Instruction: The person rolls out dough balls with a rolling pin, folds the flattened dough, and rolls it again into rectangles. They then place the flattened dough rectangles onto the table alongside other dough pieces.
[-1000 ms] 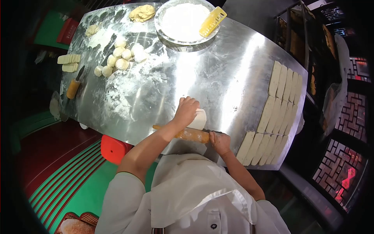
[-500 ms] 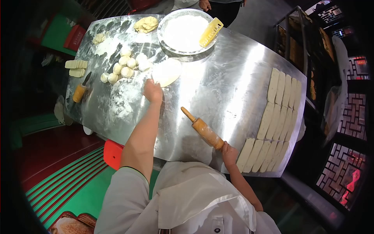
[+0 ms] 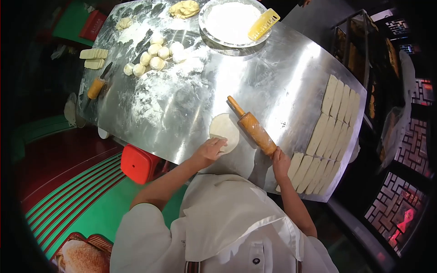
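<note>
A thin, flat round of dough lies on the metal table close to my body. My left hand is at its lower left edge, the fingers closed on the rim, which looks slightly folded there. Just right of the dough, a wooden rolling pin slants up to the left. My right hand is wrapped round its near handle. The pin's far handle points free, away from me.
Several dough balls sit on the floured table. Behind them are a dough lump and a flour bowl with a yellow scraper. Dough strips line the right; a second rolling pin lies left.
My left hand has drawn the dough round from beside the balls towards my body, next to the rolling pin. My right hand keeps hold of the pin. The view has shifted.
</note>
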`<state>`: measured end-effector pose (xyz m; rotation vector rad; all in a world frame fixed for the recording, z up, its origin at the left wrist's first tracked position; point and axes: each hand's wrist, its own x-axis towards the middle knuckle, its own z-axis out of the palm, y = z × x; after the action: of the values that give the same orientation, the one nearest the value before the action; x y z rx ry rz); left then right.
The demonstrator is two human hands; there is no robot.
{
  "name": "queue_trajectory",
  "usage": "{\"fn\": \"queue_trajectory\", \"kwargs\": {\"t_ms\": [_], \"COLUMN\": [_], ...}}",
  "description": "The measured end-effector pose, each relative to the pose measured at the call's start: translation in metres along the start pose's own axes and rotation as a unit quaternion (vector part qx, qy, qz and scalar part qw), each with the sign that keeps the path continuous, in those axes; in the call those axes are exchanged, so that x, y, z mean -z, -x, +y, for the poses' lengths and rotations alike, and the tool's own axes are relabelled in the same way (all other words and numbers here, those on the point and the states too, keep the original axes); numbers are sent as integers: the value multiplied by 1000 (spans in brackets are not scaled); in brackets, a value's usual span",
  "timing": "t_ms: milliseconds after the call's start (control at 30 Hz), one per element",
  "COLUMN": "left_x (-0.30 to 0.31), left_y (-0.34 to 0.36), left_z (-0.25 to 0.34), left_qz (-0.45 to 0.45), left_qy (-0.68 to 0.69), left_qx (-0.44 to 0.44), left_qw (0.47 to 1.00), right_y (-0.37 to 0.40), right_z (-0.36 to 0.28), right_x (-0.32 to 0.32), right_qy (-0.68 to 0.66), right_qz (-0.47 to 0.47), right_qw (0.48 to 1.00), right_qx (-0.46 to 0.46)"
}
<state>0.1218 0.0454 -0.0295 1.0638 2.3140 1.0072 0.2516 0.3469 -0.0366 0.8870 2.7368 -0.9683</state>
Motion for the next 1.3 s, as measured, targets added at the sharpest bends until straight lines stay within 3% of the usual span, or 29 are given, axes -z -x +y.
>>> {"fn": "queue_trajectory", "kwargs": {"t_ms": [67, 200, 267, 300, 333, 367, 433, 567, 667, 833, 900, 933, 1000, 1067, 1167, 1233, 1300], "left_x": [5, 39, 43, 36, 32, 28, 39, 80, 84, 18, 4, 6, 8, 2, 2, 9, 31], "left_y": [13, 26, 25, 25, 21, 4, -55, -157, -165, -23, 19, 15, -6, -56, -104, -112, -104], "left_z": [21, 13, -12, -32, -43, -62, -78, -85, -83, -55, -27, -23, -9, -20, -22, -27, -47], "left_qz": [67, 166, 174, 95, 12, 59, 122, 97, 117, 188, 28, 29, 153, 245, 209, 94, 233], "left_qy": [78, -111, -141, -184, -223, -261, -201, -247, -266, -209, -210, -211, 74, 4, -80, -57, -60], "left_qx": [76, 89, 78, 103, 128, 76, 143, 234, 230, 131, 217, 216, 271, 155, 140, 201, 243], "left_qw": [992, 976, 971, 973, 966, 961, 961, 935, 929, 951, 953, 953, 947, 957, 965, 973, 940], "right_y": [7, 24, 30, 28, 16, -7, -61, -177, -203, -63, 6, 22, 25, 26, 13, 18, 27], "right_z": [-10, -25, -38, -40, -40, -41, -55, -95, -98, -50, -20, -14, -15, -18, -28, -28, -22], "right_x": [7, -9, -40, -50, -54, -62, -66, -36, -36, -55, -60, -60, -58, -55, -45, -36, -32], "right_qy": [46, 111, 115, 117, 120, 137, 152, 203, 194, 190, 149, 116, 136, 155, 146, 174, 172], "right_qz": [-24, -113, -107, -100, -102, -41, 36, 106, 112, -9, -20, -28, -40, -50, -81, -89, -81], "right_qw": [998, 977, 973, 968, 967, 970, 974, 967, 971, 971, 964, 964, 962, 960, 960, 956, 962], "right_qx": [45, 142, 171, 201, 200, 195, 165, 115, 78, 144, 217, 239, 234, 229, 223, 218, 198]}}
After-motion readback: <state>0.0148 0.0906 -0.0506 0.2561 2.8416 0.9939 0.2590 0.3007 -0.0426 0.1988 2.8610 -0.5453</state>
